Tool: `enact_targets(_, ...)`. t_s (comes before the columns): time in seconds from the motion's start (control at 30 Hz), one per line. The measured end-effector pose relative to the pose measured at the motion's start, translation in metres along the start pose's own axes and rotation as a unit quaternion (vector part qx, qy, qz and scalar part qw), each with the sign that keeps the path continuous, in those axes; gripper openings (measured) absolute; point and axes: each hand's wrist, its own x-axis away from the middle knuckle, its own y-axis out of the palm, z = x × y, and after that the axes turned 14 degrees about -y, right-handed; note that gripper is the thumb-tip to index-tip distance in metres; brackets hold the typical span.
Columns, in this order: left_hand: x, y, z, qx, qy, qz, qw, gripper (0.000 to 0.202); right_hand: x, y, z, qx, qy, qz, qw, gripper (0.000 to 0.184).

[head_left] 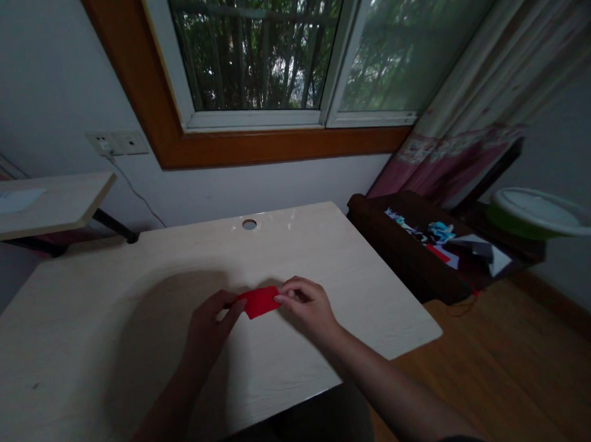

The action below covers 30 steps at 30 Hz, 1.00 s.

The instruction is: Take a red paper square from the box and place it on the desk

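A small flat red piece of paper (260, 302) is held between my two hands, just above the pale wooden desk (294, 361). My left hand (214, 322) pinches its left end between thumb and fingers. At the right end, my right hand (305, 302) grips the edge, thumb in front and fingers curled. The paper looks roughly rectangular; whether it is folded in layers I cannot tell. A broad shadow falls on the desk to the left of my hands.
A raised shelf (39, 208) stands on the desk's left. The desk has a round cable hole (249, 224) at the back. To the right, a dark brown cabinet (402, 254) bears papers and a green tub with a white lid (542, 209). A window (260, 56) lies ahead.
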Motion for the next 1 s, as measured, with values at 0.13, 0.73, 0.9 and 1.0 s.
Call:
enact_targets(0.13, 0.002, -0.006, -0.016, 0.018, -0.084, 0.002, 0.996, 0.028, 0.006, 0.018, 0.015, -0.045, 0.067, 0.008, 0.997, 0.022)
enact_targets(0.73, 0.015, -0.146, -0.145, -0.286, -0.231, 0.128, 0.921, 0.038, 0.035, 0.021, 0.044, 0.071, 0.010, -0.163, 0.984, 0.015)
enact_targets(0.9, 0.006, -0.168, -0.163, -0.354, -0.119, 0.142, 0.917, 0.036, 0.035, 0.022, 0.039, 0.114, -0.029, -0.208, 0.971, 0.015)
enact_targets(1.0, 0.006, -0.171, -0.171, -0.388, -0.075, 0.158, 0.905, 0.037, 0.034, 0.022, 0.038, 0.128, -0.038, -0.205, 0.970, 0.015)
